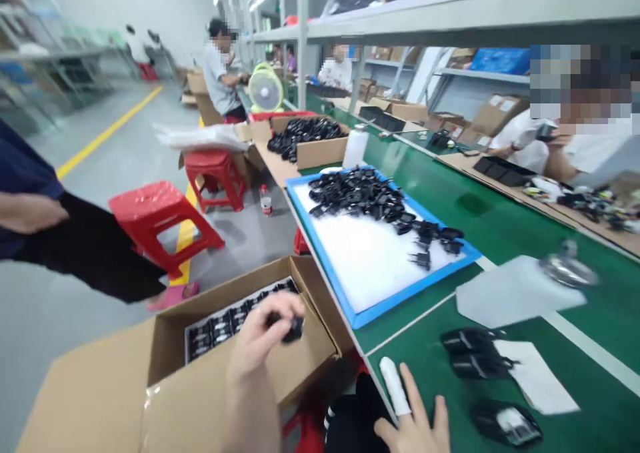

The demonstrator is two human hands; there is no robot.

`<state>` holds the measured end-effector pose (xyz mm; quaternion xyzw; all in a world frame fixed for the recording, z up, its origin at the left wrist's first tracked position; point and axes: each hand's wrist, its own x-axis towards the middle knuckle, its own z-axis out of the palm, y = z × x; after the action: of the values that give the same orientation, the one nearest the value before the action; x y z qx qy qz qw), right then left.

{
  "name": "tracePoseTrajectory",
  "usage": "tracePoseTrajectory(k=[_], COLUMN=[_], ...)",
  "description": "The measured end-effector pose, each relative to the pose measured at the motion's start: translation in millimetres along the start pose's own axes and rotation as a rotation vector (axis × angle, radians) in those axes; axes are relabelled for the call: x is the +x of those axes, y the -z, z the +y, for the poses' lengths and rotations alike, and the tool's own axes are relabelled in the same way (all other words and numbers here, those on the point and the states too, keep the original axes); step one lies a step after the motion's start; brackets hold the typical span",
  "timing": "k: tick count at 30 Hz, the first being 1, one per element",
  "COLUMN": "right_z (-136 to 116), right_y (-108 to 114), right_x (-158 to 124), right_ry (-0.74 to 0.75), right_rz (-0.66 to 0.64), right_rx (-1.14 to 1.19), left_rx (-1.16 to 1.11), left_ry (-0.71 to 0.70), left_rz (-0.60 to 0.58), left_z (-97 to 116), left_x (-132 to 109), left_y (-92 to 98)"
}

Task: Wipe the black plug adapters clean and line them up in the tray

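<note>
While a long green-topped workbench (480, 193) runs beside a grey factory floor (100, 173) marked by a yellow line (107, 129), the left hand (255, 333) grips one black power adapter (294, 329) between thumb and fingers, just above an open cardboard carton (90, 393). Inside the carton, black adapters sit in neat rows in a white-edged tray (215, 329), partly hidden by the hand. The right hand (415, 419) lies at the bench edge, released and holding nothing, its fingers spread, with one white finger cot (395, 386) on a fingertip. Nearest it are two black adapters (475, 349) touching a sheet of white paper (535, 376), plus one black labelled item (507, 425) just below. One blue-framed tray (415, 294) lined with white foam carries a heap of loose adapters (360, 196), too many to count. Farther along stands a second carton heaped with black adapters (305, 139). Two red plastic stools (165, 223) stand on the floor, along with one small bottle (265, 199), and a pale green fan (265, 89) sits beyond. Four co-workers are clearly visible: one standing at left (30, 213), one farther down the aisle (220, 66), and two across the bench (575, 113).
</note>
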<state>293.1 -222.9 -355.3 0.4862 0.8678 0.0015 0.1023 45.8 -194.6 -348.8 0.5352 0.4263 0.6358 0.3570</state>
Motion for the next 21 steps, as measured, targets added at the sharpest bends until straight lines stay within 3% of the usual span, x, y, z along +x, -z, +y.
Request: tracePoseTrajectory(k=[3, 5, 7, 9, 12, 15, 18, 21], right_z=[2, 6, 9, 10, 9, 8, 14, 24], right_y=[11, 21, 28, 31, 29, 25, 37, 64], right_x=[2, 3, 3, 2, 1, 2, -6, -35], right_ry=[0.029, 0.056, 0.065, 0.071, 0.106, 0.104, 0.107, 0.138], right_rz=[-0.077, -0.132, -0.165, -0.162, -0.107, 0.021, 0.126, 0.299], right_rx=[0.202, 0.308, 0.354, 0.361, 0.372, 0.374, 0.445, 0.628], left_rx=[0.397, 0.61, 0.671, 0.703, 0.712, 0.644, 0.382, 0.084], left_ry=[-0.045, 0.099, 0.155, 0.16, 0.103, 0.019, -0.137, -0.286], left_rz=[0.099, 0.005, -0.049, -0.033, 0.049, 0.117, 0.107, -0.04], left_z=[30, 30, 23, 21, 31, 54, 91, 132], left_x=[115, 169, 197, 203, 185, 144, 81, 2], left_y=[-57.2, -91.3, -108.9, -111.7, -110.5, -122.3, -131.0, -112.2])
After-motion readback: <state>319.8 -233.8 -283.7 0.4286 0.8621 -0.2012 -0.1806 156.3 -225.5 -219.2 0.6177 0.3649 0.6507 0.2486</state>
